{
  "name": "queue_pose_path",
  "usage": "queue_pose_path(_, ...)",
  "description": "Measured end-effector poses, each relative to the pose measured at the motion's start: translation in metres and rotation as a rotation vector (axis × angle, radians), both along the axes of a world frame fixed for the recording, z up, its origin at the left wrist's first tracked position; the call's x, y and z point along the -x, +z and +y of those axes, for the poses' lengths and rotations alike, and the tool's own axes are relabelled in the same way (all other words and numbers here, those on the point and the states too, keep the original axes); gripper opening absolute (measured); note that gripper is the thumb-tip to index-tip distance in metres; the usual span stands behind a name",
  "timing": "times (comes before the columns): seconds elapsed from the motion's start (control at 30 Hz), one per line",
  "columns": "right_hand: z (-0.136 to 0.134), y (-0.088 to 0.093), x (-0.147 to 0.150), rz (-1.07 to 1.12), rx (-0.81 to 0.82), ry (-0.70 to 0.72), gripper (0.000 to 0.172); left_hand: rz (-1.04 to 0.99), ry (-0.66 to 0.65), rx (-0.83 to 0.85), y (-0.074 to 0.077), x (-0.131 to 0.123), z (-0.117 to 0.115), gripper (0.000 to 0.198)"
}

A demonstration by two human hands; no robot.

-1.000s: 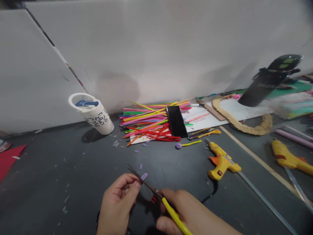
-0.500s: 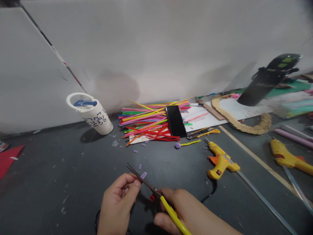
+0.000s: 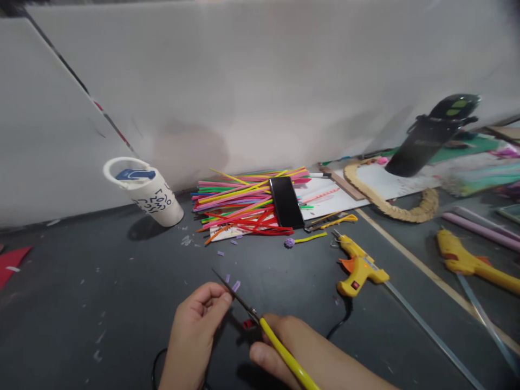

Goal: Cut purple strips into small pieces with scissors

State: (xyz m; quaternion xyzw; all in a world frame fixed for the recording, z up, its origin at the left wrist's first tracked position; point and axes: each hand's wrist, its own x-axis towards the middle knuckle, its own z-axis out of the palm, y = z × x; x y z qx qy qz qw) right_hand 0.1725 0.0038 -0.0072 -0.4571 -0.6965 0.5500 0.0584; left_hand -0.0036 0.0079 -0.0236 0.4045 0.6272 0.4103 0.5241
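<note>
My right hand (image 3: 290, 344) grips a pair of scissors (image 3: 280, 344) with yellow handles. Their dark blades point up and left and look closed together. Thumb and forefinger of my left hand (image 3: 199, 319) are pinched together right beside the blades. A small purple strip (image 3: 236, 285) shows just past the blades at those fingertips; its lower end is hidden. Another purple snippet (image 3: 227, 278) lies on the dark table just beyond. Below the blades, near my right hand, is a small red piece (image 3: 248, 324). A purple pom-like flower on a yellow-green stem (image 3: 311, 237) lies farther back.
Colourful pipe cleaners (image 3: 235, 200) lie in a heap at the back, with a black phone (image 3: 286, 201) on them. A white lettered cup (image 3: 160, 203) stands left. Yellow glue guns (image 3: 359, 265), a curved tan band (image 3: 390, 208) and a black bottle (image 3: 422, 141) are on the right.
The scissor blades, slightly apart before, have come together across the purple strip. The view has shifted a little, moving the table things slightly left. Both hands keep nearly the same place.
</note>
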Motion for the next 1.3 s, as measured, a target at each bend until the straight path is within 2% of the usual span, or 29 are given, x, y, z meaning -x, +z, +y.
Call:
queue_pose_path(0.23, 0.003, -0.008, -0.008, 0.068, 0.017, -0.078, 0.044, -0.040, -0.020, 0.014, 0.000, -0.012, 0.018, 0.019)
queue_pose_path(0.4, 0.006, -0.018, -0.009, 0.122, -0.010, -0.103, 0.042, -0.029, -0.012, 0.015, -0.001, -0.015, 0.025, 0.019)
queue_pose_path(0.5, 0.009, -0.021, -0.005, 0.167, -0.012, -0.124, 0.039, -0.049, -0.006, 0.038, -0.001, -0.013, 0.024, 0.021)
queue_pose_path(0.6, 0.014, -0.021, -0.003, 0.194, 0.026, -0.210, 0.029, -0.106, -0.039, 0.087, -0.002, -0.012, 0.023, 0.023)
queue_pose_path(0.7, 0.020, -0.020, -0.003, 0.180, 0.006, -0.339, 0.013, -0.180, -0.137, 0.145, -0.006, -0.015, 0.019, 0.023)
queue_pose_path(0.8, 0.021, -0.018, -0.003, 0.205, -0.042, -0.395, 0.002, -0.251, -0.248, 0.208, -0.010, -0.020, 0.014, 0.025)
queue_pose_path(0.9, 0.019, -0.018, -0.001, 0.225, -0.086, -0.408, 0.006, -0.300, -0.304, 0.243, -0.013, -0.024, 0.009, 0.026)
queue_pose_path(1.1, 0.016, -0.023, 0.000, 0.240, -0.173, -0.419, 0.005, -0.320, -0.335, 0.242, -0.011, -0.023, 0.006, 0.026)
queue_pose_path(1.3, 0.018, -0.024, -0.002, 0.256, -0.233, -0.441, 0.008, -0.306, -0.300, 0.240, -0.012, -0.025, 0.007, 0.022)
